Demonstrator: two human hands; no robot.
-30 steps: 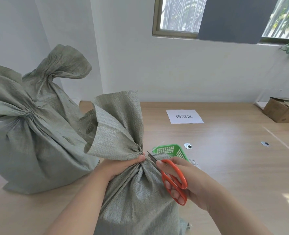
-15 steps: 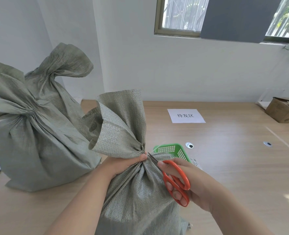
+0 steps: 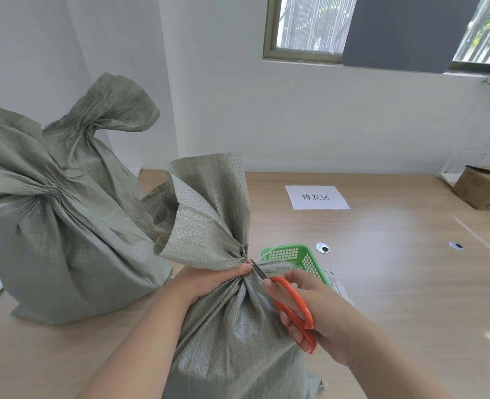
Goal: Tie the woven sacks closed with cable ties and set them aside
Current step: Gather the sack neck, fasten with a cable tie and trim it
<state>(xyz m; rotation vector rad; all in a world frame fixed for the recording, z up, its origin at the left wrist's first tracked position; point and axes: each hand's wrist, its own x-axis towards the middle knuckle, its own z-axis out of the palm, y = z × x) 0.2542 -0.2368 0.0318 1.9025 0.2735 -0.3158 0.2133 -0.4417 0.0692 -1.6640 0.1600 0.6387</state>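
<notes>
A grey-green woven sack (image 3: 238, 335) stands in front of me with its neck gathered tight. My left hand (image 3: 209, 280) grips that neck from the left, thumb on the bunched cloth. My right hand (image 3: 315, 309) holds orange-handled scissors (image 3: 292, 306), whose blade tips touch the neck beside my left thumb. The cable tie itself is too small to make out. A tied sack (image 3: 62, 240) stands at the left, with a second one (image 3: 105, 116) behind it.
A green plastic basket (image 3: 292, 254) sits just behind the front sack, with loose cable ties (image 3: 337, 286) beside it. A white paper label (image 3: 317, 197) lies farther back on the wooden table (image 3: 410, 283). A cardboard box (image 3: 485, 191) is at the far right.
Almost nothing has moved. Both hands and the scissors stay at the sack's neck; the view has shifted slightly.
</notes>
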